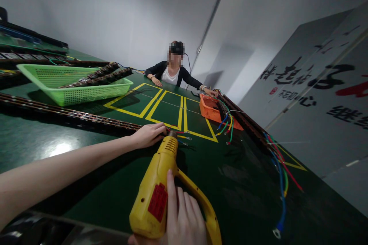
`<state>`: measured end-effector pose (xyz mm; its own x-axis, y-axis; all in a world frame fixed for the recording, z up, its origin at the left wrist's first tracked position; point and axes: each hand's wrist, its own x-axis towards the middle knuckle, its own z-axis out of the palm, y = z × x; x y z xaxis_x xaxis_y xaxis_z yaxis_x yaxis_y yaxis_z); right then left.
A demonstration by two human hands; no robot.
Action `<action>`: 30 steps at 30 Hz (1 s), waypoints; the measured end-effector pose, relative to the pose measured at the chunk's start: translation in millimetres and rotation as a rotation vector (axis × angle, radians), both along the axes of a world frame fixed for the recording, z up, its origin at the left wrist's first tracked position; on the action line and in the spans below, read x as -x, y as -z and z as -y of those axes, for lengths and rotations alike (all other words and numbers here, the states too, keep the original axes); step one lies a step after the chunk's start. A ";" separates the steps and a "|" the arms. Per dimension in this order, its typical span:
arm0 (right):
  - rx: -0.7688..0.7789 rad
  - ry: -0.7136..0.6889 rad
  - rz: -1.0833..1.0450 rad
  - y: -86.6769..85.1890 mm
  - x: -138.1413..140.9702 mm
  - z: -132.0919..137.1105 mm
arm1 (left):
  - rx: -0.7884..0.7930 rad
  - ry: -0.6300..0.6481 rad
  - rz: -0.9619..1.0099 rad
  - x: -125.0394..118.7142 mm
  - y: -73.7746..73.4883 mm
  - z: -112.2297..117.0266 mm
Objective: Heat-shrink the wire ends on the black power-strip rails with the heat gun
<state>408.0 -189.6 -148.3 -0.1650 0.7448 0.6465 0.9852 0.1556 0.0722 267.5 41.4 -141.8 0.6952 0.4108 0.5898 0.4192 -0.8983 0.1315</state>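
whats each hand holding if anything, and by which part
Right hand: the yellow heat gun, its grip between body and curved handle, forefinger along the body. Left hand: at the end of the long strip; exact hold hidden.

Head-worn camera — close over green table (241, 214), facing forward, down.

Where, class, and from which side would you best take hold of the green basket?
Probably grip the green basket by its rim at the picture's left end, coming from that side. The rim flares outward over sloping walls, giving fingers a lip, while brown strips rise above it toward the right.
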 end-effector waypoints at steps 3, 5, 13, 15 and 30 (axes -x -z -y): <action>-0.010 -0.005 -0.014 0.3 -2.4 -0.5 | 0.002 0.011 -0.014 0.0 -1.1 0.6; -0.008 -0.023 -0.001 1.8 -7.1 -0.9 | 0.004 0.014 -0.024 -0.3 -1.7 0.9; -0.002 0.005 -0.003 -0.2 -29.9 0.1 | 0.005 0.012 -0.039 0.1 -5.0 2.8; -0.005 0.012 -0.008 -1.2 -36.6 1.5 | 0.007 0.021 -0.028 0.4 -5.9 3.5; 0.028 0.028 0.108 5.9 -65.7 7.6 | -0.001 0.002 -0.004 -1.3 -6.2 5.9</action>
